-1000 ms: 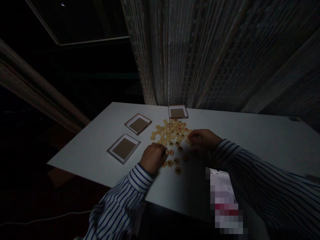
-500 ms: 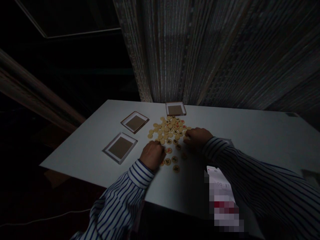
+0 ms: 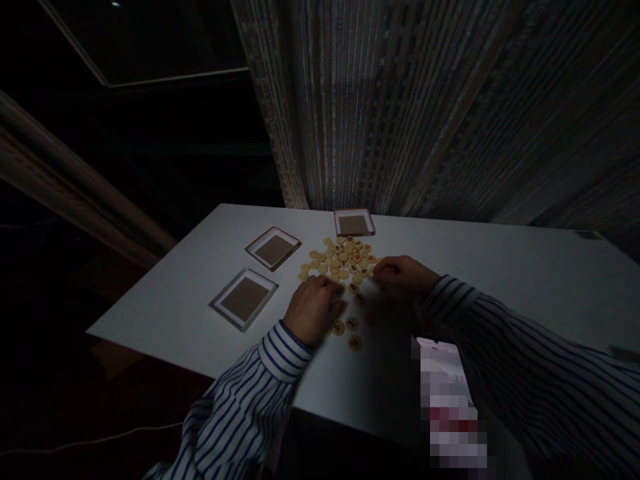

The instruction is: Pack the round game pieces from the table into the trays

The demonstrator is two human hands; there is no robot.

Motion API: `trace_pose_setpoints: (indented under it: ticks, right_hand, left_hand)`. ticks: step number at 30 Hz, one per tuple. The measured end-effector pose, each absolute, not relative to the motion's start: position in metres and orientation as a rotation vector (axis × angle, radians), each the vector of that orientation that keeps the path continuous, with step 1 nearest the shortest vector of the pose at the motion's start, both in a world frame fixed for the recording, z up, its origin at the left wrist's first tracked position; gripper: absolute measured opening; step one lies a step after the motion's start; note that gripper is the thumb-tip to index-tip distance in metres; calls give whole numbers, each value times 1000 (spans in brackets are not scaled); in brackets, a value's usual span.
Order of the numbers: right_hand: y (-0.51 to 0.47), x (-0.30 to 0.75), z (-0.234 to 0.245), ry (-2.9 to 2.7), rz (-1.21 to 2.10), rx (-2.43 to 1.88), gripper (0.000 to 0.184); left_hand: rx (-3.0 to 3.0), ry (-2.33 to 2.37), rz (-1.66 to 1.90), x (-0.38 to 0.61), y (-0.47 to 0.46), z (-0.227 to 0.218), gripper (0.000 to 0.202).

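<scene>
Round discs (image 3: 343,274) near left hand (image 3: 311,312)

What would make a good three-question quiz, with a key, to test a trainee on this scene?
1. Count: how many shallow rectangular trays with brown bottoms lie left of the small round tan discs on the flat white table?
2. True or false: every visible disc has a mark on its upper face.
3. Which bare hand is nearer the bright, partly blurred rectangular screen?
Key: 1. Two; another lies beyond the discs. 2. False; many look blank. 3. The right hand.
</scene>
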State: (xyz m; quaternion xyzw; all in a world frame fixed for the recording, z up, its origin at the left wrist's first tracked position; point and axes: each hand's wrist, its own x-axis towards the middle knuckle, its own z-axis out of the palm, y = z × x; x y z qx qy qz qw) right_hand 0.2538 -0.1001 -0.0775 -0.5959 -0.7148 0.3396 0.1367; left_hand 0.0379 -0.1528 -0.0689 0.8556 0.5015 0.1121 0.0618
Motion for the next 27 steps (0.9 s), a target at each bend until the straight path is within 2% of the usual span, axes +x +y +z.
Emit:
trace_pose_setpoints:
  ticks: [3,6,16,27]
  right_hand:
    - [-103,257,-72,-1813,1325,-1489,20]
    - [-109,258,-65,-1687,1451,-1439,23]
    - [-120,259,-59,-1679,1493,-1378,30]
    - [-130,282,-58,-1526,1454,-1402,29]
  left_hand:
    - [2560,1455,527,48,-151,-66,24]
    - [2542,1383,692,60,-149,-64,25]
    - [2514,1262,847,85,-146,-62,19]
    - [2587,1164,700,102,-147,-62,18]
